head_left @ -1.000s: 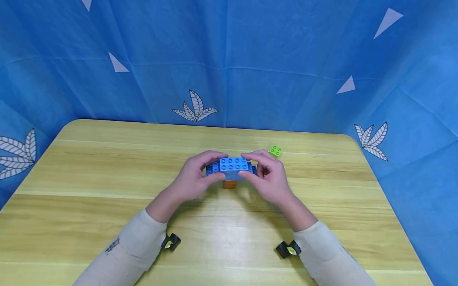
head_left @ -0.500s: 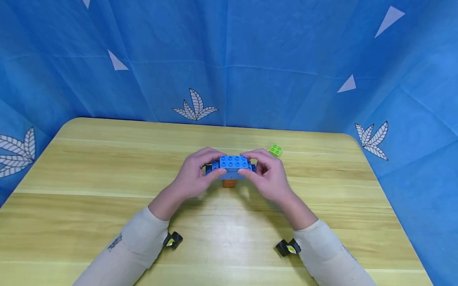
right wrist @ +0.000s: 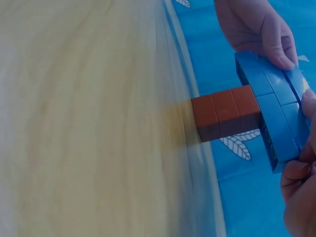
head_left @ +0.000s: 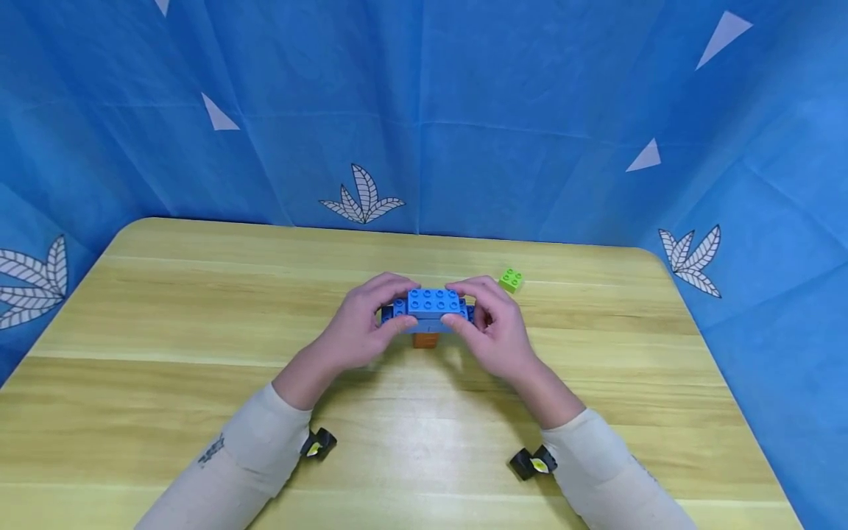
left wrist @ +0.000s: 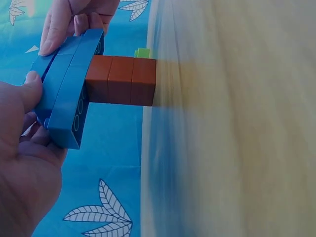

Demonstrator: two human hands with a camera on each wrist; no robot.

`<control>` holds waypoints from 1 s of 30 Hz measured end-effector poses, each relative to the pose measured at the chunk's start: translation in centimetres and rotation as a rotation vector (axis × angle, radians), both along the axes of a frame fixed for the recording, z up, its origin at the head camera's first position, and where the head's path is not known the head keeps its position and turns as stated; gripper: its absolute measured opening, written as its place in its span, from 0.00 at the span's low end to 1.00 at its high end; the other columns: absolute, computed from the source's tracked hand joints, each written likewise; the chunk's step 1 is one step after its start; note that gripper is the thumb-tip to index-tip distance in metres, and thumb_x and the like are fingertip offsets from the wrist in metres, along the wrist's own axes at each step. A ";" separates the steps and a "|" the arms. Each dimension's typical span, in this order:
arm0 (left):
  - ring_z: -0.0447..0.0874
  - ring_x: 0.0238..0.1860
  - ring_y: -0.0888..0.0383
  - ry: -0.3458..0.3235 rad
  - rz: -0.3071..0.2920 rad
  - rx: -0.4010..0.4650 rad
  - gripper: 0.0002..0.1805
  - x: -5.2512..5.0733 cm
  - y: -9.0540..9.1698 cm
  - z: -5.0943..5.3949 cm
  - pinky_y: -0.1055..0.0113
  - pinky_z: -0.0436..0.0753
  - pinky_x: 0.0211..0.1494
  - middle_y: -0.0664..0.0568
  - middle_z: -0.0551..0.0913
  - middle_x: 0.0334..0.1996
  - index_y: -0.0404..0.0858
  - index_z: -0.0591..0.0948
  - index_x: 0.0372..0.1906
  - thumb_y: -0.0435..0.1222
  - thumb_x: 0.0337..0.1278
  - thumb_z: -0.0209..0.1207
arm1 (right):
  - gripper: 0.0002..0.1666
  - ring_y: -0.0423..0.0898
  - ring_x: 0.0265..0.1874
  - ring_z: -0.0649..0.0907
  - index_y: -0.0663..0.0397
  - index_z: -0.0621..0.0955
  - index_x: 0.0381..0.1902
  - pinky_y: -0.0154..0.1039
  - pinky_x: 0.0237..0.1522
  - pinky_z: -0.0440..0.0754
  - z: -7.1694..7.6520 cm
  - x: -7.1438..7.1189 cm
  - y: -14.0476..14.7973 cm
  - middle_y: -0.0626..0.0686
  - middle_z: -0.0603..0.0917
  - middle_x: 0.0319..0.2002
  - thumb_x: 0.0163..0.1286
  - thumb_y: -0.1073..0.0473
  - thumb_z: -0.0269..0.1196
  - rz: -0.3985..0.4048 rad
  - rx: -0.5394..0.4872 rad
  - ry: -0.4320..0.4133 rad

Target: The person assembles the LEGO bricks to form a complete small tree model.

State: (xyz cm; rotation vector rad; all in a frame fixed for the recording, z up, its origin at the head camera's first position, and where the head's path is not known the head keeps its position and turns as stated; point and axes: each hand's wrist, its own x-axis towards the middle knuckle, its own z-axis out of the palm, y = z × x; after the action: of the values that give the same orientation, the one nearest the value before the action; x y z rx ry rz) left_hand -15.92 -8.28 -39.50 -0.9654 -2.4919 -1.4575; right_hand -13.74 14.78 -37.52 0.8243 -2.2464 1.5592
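Over a stem of several stacked brown bricks [head_left: 425,341], wider layers of blue bricks [left wrist: 69,94] spread out like a T. On top lies a blue toy brick [head_left: 433,298], studs facing up. A thin dark gap runs between it and the layer below in both wrist views; whether it is fully seated, I cannot tell. My left hand [head_left: 363,324] pinches the left end of this top brick, thumb on the near side and fingers behind. The right end is pinched likewise by my right hand [head_left: 498,324]. Fingers partly hide the lower blue layers.
Beyond my right hand, a small lime-green brick [head_left: 511,280] lies on the wooden table [head_left: 199,309]. A blue cloth [head_left: 424,110] with printed leaves and triangles hangs behind the table's far edge. The brown stem stands on the tabletop.
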 end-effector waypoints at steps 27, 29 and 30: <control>0.77 0.40 0.56 0.003 -0.008 0.143 0.17 -0.1 0.3 -0.3 0.61 0.78 0.40 0.52 0.82 0.46 0.36 0.81 0.56 0.33 0.63 0.66 | 0.20 0.44 0.18 0.67 0.59 0.83 0.55 0.34 0.19 0.64 -2.5 -1.1 0.7 0.51 0.81 0.45 0.64 0.68 0.70 -0.003 -0.004 -0.002; 0.77 0.38 0.56 0.048 -0.012 0.149 0.17 -0.3 0.3 -0.6 0.62 0.78 0.38 0.52 0.82 0.44 0.35 0.82 0.55 0.32 0.61 0.67 | 0.20 0.43 0.18 0.67 0.58 0.84 0.54 0.34 0.19 0.63 -2.5 -1.1 0.6 0.51 0.81 0.45 0.64 0.68 0.70 -0.005 -0.002 0.001; 0.77 0.37 0.56 0.061 -0.016 0.155 0.17 -0.3 0.3 -0.7 0.62 0.78 0.37 0.52 0.83 0.43 0.35 0.82 0.54 0.31 0.61 0.68 | 0.20 0.43 0.18 0.67 0.58 0.84 0.54 0.34 0.19 0.63 -2.4 -1.1 0.6 0.51 0.81 0.46 0.64 0.68 0.70 -0.006 0.000 0.001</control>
State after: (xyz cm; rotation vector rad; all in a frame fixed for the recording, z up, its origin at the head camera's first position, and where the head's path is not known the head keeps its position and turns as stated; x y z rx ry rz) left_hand -16.23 -7.95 -40.16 -0.9878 -2.2946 -1.5738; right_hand -14.82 15.40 -39.95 0.8172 -2.2454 1.5557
